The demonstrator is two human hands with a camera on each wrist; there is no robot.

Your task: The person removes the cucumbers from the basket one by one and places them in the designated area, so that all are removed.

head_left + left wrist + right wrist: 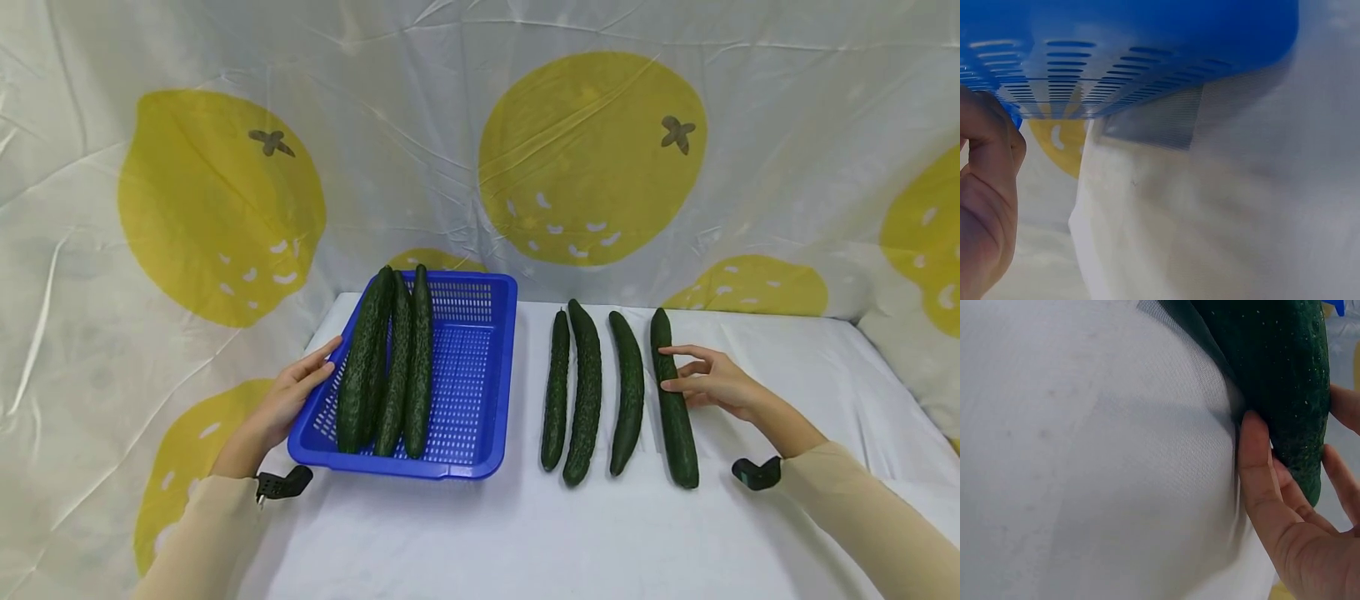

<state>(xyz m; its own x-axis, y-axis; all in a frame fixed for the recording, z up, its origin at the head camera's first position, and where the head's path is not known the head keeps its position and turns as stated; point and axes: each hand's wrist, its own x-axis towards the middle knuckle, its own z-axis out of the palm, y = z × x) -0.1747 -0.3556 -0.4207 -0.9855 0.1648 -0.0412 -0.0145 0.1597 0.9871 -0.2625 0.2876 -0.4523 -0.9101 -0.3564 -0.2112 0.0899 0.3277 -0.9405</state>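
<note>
My left hand [288, 400] holds the left rim of a blue plastic basket [498, 375], with thumb and fingers at its edge. Slotted side wall fills the top of the left wrist view, where part of the hand [988, 194] shows beside it. Several long green cucumbers [420, 367] lie lengthwise in the basket's left half. My right hand [716, 385] grips the rightmost cucumber [678, 433] on the white cloth. Seen from the right wrist, thumb and fingers stand on both sides of this dark, bumpy cucumber [1272, 369].
Between the basket and the held cucumber lie three more: a slim one [555, 392], a longer one [585, 400] and a slightly bent one [628, 392]. A lemon-print curtain [405, 125] hangs behind the white-covered table [570, 542].
</note>
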